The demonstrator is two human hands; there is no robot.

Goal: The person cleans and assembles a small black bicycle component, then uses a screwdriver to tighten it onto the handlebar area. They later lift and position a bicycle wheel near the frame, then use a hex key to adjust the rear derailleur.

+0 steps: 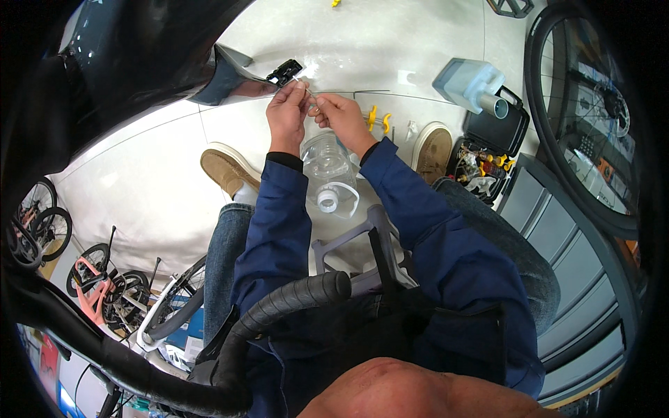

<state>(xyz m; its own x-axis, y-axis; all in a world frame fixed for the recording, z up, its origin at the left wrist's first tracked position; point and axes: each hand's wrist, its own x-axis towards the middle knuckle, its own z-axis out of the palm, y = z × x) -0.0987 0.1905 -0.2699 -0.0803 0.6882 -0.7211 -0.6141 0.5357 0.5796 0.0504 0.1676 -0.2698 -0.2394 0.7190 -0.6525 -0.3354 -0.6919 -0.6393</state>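
My left hand (286, 118) is closed in a pinch around a thin pale piece (297, 80), too small to name, just beside a black brake caliper (284, 72). Close against it, my right hand (342, 120) is also closed, its thumb and forefinger pressed together at the same spot. What the right fingers hold is hidden. The caliper lies at the end of a dark, glossy bike frame part (226, 76) that reaches in from the upper left. Below my hands a clear plastic jug (326, 164) with a white handle stands on the floor.
A black-taped handlebar (293, 299) crosses in front of me. To the right are a bluish container (467, 83), an open black case (498, 129) of small parts, a bike wheel (540, 125) and grey drawers (571, 279). Yellow-handled tools (380, 120) lie near my right hand.
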